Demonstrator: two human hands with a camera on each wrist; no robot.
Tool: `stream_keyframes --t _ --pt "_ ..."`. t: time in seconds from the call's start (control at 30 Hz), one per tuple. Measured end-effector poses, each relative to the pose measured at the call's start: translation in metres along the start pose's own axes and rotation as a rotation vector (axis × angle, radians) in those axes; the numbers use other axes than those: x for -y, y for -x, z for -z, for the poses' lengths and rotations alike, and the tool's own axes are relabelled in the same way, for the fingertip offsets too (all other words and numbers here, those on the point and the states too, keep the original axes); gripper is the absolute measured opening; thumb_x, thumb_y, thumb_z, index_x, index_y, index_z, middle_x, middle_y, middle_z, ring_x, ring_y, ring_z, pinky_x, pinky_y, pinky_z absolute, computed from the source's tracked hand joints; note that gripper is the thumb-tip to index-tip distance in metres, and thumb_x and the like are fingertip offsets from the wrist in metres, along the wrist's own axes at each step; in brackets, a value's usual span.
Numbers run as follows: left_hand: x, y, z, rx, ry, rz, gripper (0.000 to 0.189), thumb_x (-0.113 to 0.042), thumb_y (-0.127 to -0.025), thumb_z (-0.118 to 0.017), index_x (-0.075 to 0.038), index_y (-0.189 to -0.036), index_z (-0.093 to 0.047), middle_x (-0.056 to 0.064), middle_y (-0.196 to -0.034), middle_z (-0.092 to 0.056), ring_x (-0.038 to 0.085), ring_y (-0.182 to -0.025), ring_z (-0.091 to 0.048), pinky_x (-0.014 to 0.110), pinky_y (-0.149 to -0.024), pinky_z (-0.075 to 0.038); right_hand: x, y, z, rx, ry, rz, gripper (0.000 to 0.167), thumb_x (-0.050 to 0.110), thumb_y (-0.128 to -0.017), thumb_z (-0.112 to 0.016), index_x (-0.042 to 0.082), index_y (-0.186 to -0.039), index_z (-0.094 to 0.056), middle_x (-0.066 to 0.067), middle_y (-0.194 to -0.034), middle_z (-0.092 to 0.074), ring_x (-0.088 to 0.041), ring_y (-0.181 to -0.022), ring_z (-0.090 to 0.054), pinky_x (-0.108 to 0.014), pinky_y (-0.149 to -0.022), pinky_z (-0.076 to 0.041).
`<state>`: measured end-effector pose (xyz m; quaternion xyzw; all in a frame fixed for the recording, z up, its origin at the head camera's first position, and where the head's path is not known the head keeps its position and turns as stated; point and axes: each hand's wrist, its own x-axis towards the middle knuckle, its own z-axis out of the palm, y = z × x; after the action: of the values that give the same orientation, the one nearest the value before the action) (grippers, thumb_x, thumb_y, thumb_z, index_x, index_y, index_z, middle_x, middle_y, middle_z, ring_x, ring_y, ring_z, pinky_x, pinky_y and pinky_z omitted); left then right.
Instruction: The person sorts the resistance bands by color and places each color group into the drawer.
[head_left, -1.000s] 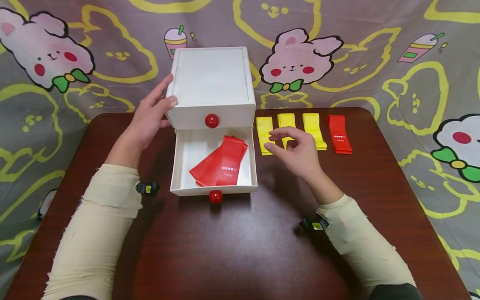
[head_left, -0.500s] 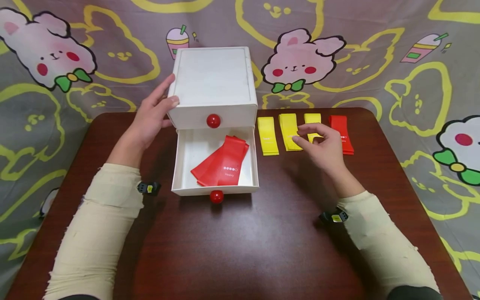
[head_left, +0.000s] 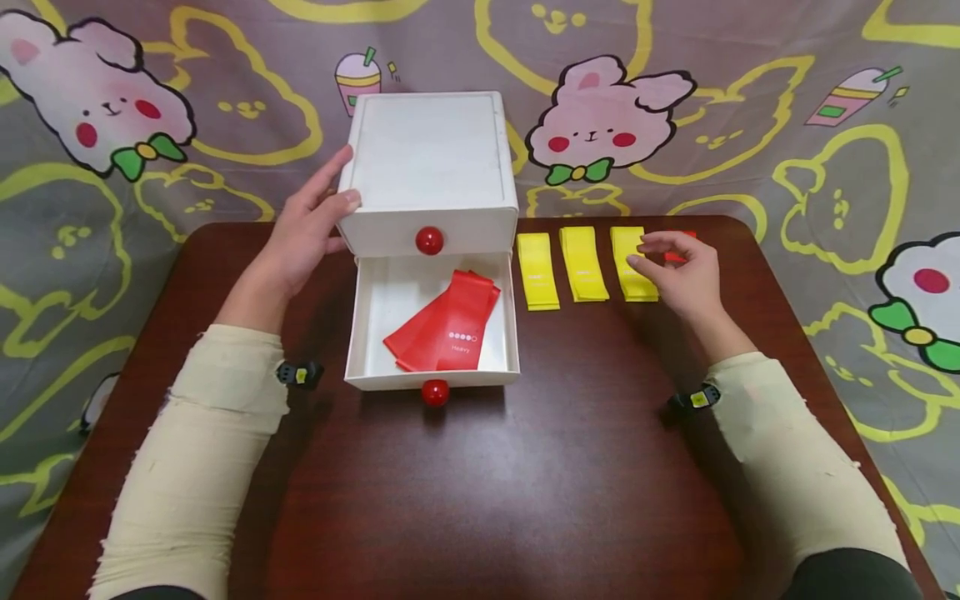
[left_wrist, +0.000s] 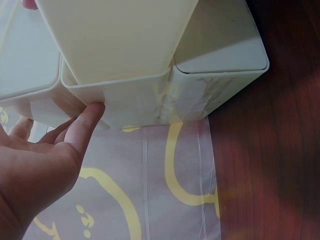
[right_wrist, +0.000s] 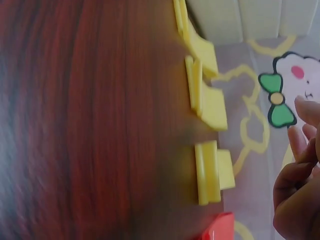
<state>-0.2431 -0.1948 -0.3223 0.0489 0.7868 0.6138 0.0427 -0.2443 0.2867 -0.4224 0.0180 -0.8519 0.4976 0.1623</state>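
My left hand rests on the left side of a white two-drawer box, its fingers spread and the thumb by the top edge. The lower drawer is pulled out. In it lie folded red resistance bands, overlapping at an angle, one printed "Heavy". Over to the right, my right hand hovers with loosely bent fingers and nothing between them. It partly covers another folded red band and overlaps the edge of the third yellow band.
Two more folded yellow bands, the nearest and the middle one, lie in the row beside the box. The dark wooden table meets a patterned cloth behind. Red knobs stick out from both drawers.
My right hand has moved rightward along the row, from the first yellow band to the third yellow band and the red one. My left hand has stayed on the box.
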Motion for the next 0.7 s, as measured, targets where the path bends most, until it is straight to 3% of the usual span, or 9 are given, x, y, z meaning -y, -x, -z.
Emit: stream_keyframes --t 0.2,0.5,0.7 --pt "-0.001 0.000 0.000 0.001 0.006 0.001 0.057 -0.036 -0.102 -0.052 -0.049 -0.154 -0.031 -0.005 -0.160 -0.029 0.026 -0.130 -0.046 0.051 -0.103 -0.043 -0.010 -0.013 0.009 0.015 0.037 -0.028 0.039 0.024 -0.084 -0.083 0.006 -0.118 -0.072 -0.009 -0.107 -0.070 -0.023 -0.096 -0.058 -0.021 -0.061 -0.046" --pt "-0.005 -0.002 -0.002 0.012 0.008 -0.012 0.058 -0.034 -0.103 -0.052 -0.046 -0.155 -0.030 -0.002 -0.160 -0.031 0.027 -0.129 -0.046 0.051 -0.103 -0.043 -0.027 -0.031 0.027 0.041 0.071 -0.106 0.043 0.031 -0.084 -0.083 0.012 -0.121 -0.072 -0.002 -0.113 -0.070 -0.016 -0.094 -0.054 -0.020 -0.063 -0.047" --pt "-0.002 0.000 0.000 -0.001 -0.001 -0.001 0.058 -0.034 -0.103 -0.051 -0.047 -0.155 -0.030 -0.002 -0.159 -0.031 0.027 -0.129 -0.047 0.051 -0.102 -0.043 -0.045 -0.041 0.034 0.042 0.120 -0.206 0.048 0.040 -0.085 -0.080 0.016 -0.125 -0.071 0.001 -0.120 -0.067 -0.021 -0.106 -0.047 -0.026 -0.075 -0.042"
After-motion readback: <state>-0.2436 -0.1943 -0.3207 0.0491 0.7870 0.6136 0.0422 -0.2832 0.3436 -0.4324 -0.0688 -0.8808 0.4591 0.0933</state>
